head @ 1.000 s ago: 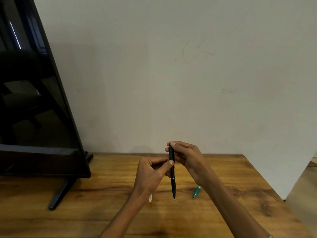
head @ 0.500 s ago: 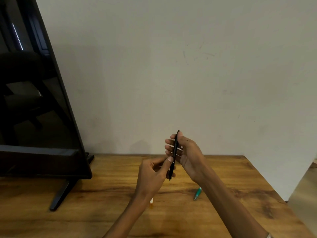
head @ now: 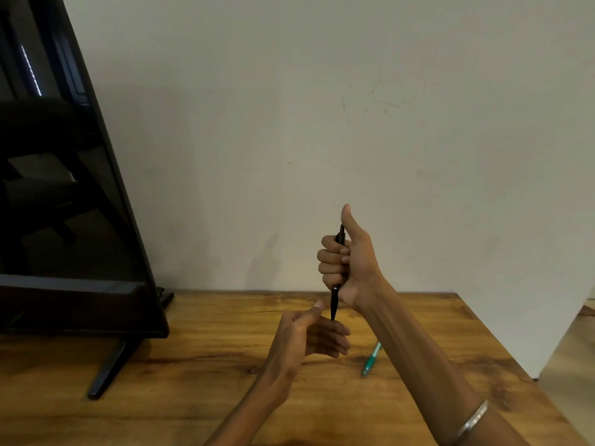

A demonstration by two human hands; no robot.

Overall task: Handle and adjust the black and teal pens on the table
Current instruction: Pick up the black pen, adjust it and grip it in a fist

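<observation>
My right hand [head: 346, 262] grips the black pen [head: 335, 302] in a fist, thumb raised, above the wooden table [head: 199, 358]. The pen stands nearly upright, tip down, its top end poking out beside the thumb. My left hand [head: 309, 336] hovers just below with relaxed fingers and holds nothing; the pen's tip reaches its fingers, whether it touches them I cannot tell. The teal pen [head: 370, 362] lies on the table to the right of my left hand, partly hidden by my right forearm.
A large black screen [head: 64, 194] on a stand [head: 109, 368] fills the left side. A pale wall [head: 322, 123] rises directly behind the table. The table's right edge [head: 502, 349] drops off to the floor.
My right hand has lifted the black pen higher and closed into a fist round it, thumb up. My left hand has let go of the pen and dropped lower.
</observation>
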